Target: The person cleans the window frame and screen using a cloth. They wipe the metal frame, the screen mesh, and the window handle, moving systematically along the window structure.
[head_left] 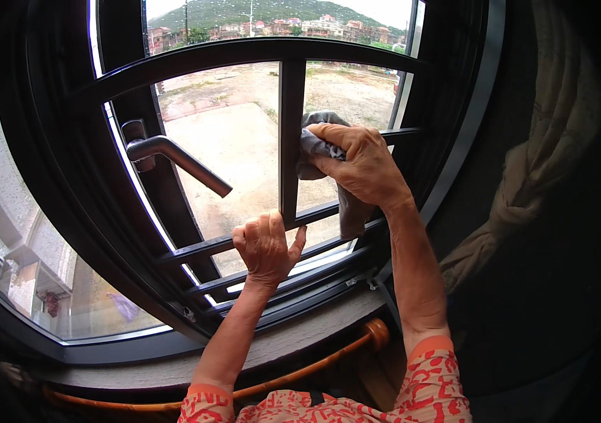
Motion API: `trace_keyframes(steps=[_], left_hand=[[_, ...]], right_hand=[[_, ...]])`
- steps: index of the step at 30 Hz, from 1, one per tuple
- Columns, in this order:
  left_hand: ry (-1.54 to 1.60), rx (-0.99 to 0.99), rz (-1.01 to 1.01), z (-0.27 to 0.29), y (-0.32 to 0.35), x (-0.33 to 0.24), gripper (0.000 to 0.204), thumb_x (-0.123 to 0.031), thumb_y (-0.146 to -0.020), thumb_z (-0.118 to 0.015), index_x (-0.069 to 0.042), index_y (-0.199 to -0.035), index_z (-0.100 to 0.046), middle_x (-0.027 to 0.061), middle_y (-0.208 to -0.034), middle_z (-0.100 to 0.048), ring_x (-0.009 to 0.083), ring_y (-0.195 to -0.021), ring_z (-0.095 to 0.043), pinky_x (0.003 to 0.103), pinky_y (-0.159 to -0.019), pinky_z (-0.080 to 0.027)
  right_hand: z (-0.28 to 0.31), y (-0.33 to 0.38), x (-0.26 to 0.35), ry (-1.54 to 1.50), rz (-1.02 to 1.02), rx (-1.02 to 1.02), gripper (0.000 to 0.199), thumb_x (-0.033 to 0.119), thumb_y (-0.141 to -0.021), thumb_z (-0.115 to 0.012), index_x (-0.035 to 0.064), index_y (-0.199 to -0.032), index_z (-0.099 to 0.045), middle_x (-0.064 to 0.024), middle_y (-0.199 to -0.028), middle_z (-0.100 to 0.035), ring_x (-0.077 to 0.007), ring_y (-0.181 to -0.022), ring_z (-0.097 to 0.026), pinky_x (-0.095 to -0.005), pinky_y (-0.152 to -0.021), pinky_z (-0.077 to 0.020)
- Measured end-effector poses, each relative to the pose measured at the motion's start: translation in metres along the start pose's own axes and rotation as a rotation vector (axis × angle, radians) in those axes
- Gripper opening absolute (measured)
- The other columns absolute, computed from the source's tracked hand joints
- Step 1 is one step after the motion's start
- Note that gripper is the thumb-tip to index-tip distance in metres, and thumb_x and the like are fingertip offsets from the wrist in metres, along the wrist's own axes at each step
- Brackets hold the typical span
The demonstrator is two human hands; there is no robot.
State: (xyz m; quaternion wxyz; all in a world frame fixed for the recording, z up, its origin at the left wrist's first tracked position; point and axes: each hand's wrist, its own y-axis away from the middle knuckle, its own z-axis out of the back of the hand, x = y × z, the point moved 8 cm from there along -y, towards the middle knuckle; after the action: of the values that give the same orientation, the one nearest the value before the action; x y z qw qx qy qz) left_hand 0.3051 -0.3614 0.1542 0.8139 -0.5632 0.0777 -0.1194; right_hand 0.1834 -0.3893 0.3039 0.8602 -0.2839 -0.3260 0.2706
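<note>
R hand: your right hand (364, 162) is closed, fingers & thumb pinching a bunched grey cloth (316, 144).
Cloth: up at the vertical bar's (291, 134) right side, approx. mid-height; its loose end hangs below your wrist (can't tell if it touches glass).
L hand: your left hand (266, 243) is half-curled at the lower crossbar (198, 251), by the vert. bar's foot; thumb apart, fingertips hidden; can't tell if it grips.
Handle: metal window handle (180, 166) slants down, left of the vert. bar.
Curtain: knotted, beige curtain (522, 169), far R.
</note>
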Motion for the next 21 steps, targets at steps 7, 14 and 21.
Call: trace_keyframes(steps=[7, 14, 21], left_hand=[[-0.011, 0.030, 0.005, -0.002, 0.002, 0.001, 0.045, -0.047, -0.076, -0.063, -0.006, -0.095, -0.055, 0.0058, -0.082, -0.051, 0.0205, -0.081, -0.045, 0.041, -0.081, -0.027], [-0.036, 0.037, 0.013, -0.002, 0.001, -0.001, 0.046, -0.048, -0.077, -0.061, -0.006, -0.095, -0.055, 0.0081, -0.084, -0.051, 0.0219, -0.086, -0.044, 0.040, -0.082, -0.027], [-0.069, 0.038, 0.012, -0.004, 0.002, 0.000, 0.048, -0.051, -0.077, -0.060, -0.007, -0.094, -0.054, 0.0073, -0.083, -0.049, 0.0219, -0.085, -0.042, 0.040, -0.083, -0.025]], right_hand=[[-0.001, 0.012, 0.014, 0.432, 0.042, -0.121, 0.037, 0.029, -0.078, -0.069, 0.0143, -0.112, -0.064, -0.0098, -0.080, -0.068, -0.0209, -0.066, -0.066, -0.0342, -0.063, -0.0541], [0.012, 0.027, -0.010, 0.298, 0.076, -0.234, 0.046, 0.026, -0.075, -0.074, 0.0193, -0.118, -0.060, -0.0129, -0.084, -0.067, -0.0264, -0.072, -0.068, -0.0359, -0.063, -0.0559], [0.042, 0.037, -0.052, 0.287, 0.017, -0.305, 0.047, 0.023, -0.075, -0.073, 0.0168, -0.120, -0.060, -0.0153, -0.101, -0.066, -0.0289, -0.088, -0.067, -0.0368, -0.077, -0.0547]])
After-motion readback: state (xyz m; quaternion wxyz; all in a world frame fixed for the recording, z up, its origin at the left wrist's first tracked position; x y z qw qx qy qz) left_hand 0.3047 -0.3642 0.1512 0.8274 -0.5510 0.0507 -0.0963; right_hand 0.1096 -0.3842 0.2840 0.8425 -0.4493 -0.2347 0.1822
